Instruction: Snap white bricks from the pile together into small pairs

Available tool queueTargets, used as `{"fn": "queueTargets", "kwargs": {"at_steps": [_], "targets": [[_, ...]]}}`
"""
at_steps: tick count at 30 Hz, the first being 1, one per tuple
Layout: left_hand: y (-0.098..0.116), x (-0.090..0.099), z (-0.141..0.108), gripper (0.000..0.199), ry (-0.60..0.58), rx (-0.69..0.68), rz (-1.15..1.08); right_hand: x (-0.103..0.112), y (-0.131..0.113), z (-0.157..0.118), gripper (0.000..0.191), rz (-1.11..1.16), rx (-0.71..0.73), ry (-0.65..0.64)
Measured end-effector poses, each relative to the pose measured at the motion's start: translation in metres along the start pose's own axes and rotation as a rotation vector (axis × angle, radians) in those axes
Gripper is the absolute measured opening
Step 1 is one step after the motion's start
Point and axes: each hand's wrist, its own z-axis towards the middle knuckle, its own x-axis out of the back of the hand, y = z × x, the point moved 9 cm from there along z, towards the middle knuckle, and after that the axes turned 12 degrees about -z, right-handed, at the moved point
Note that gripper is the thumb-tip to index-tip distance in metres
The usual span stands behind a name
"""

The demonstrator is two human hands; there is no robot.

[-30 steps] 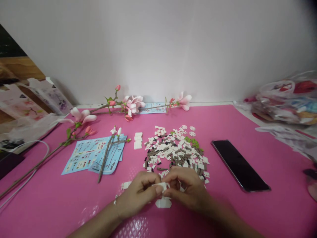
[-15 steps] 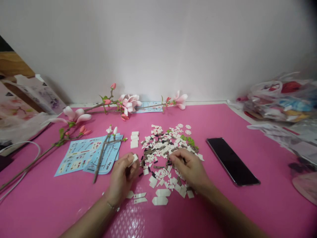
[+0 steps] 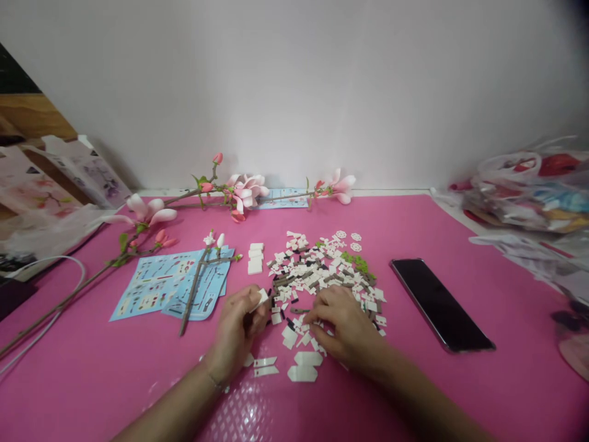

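Observation:
A small white piece (image 3: 262, 298) is pinched between the thumb and fingers of my left hand (image 3: 242, 322), left of the pile. My right hand (image 3: 338, 322) reaches over the loose pile of white, brown and black pieces (image 3: 304, 276), its fingers bent down among the lower pieces. Whether anything is between those fingertips is too small to tell. Below the pile lie two white pointed plates (image 3: 304, 366) and two narrow white pieces (image 3: 265, 366). Several white pieces (image 3: 256, 259) are lined up left of the pile.
Blue printed sheets (image 3: 151, 279) lie at left, under a brown branch with white buds (image 3: 193, 288). Pink flower branches (image 3: 246, 190) stretch along the back. A black phone (image 3: 442, 304) is at right, with plastic bags (image 3: 519, 184) beyond.
My right hand has moved slightly down and toward the left over the pile. My left hand still holds the white piece. The whole view has shifted a little.

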Motion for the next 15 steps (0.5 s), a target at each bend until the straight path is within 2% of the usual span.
{"fn": "queueTargets", "kwargs": {"at_steps": [15], "targets": [[-0.0070, -0.0014, -0.0033, 0.032, -0.004, 0.029, 0.100, -0.0012, -0.0027, 0.0016, 0.020, -0.048, -0.011, 0.021]]}}
